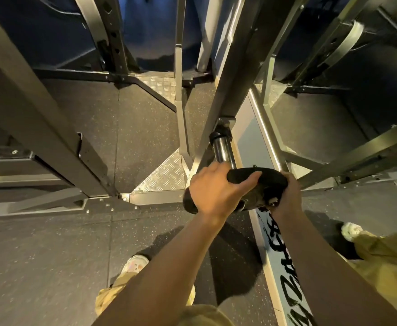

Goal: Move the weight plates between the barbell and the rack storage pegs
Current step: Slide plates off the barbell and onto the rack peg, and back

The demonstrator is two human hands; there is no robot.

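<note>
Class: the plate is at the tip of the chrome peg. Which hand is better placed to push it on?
Probably the left hand: it wraps the plate edge beside the peg. The right hand grips the far edge.

Both arms outstretched — left hand, right hand curled

One plate; one peg; two hands, apparently.

Both hands grip a black weight plate — left hand, right hand — just below a chrome storage peg on the rack upright, above the rubber floor.
</note>
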